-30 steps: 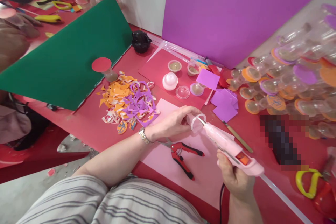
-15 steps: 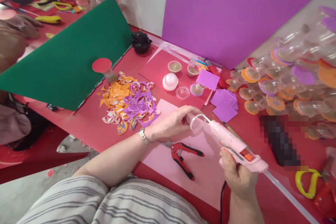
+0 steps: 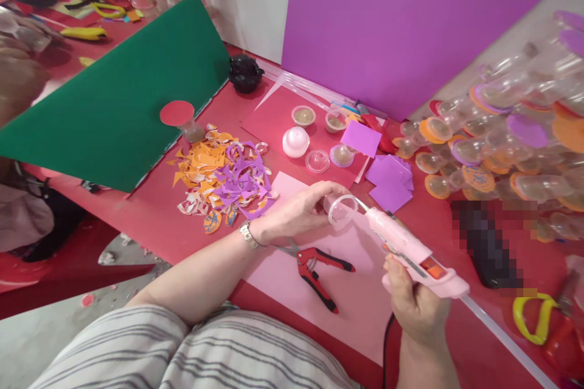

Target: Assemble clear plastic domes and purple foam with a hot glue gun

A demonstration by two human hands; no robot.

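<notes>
My left hand (image 3: 314,206) is closed around a small clear plastic cup (image 3: 343,211), its rim turned toward the right. In my right hand (image 3: 413,298) is a pink hot glue gun (image 3: 406,249), a long glue stick coming out of its back end. The gun's metal nozzle lies close to the cup's rim; I cannot tell whether they touch. Below the cup, red-and-black snips (image 3: 319,270) rest with handles spread on a pink sheet (image 3: 283,279). Purple paper squares (image 3: 390,182) lie just beyond my hands.
Orange and purple paper scraps (image 3: 223,173) pile up at left, before a green board (image 3: 150,91). Several small cups and a white round container (image 3: 295,142) stand at the back. Stacked bottle-like cup pieces (image 3: 483,146) and yellow-handled scissors (image 3: 538,319) are at right. A co-worker's hand (image 3: 22,61) shows far left.
The glue gun has shifted slightly right. The cup in my left hand has turned so that more of its round opening shows.
</notes>
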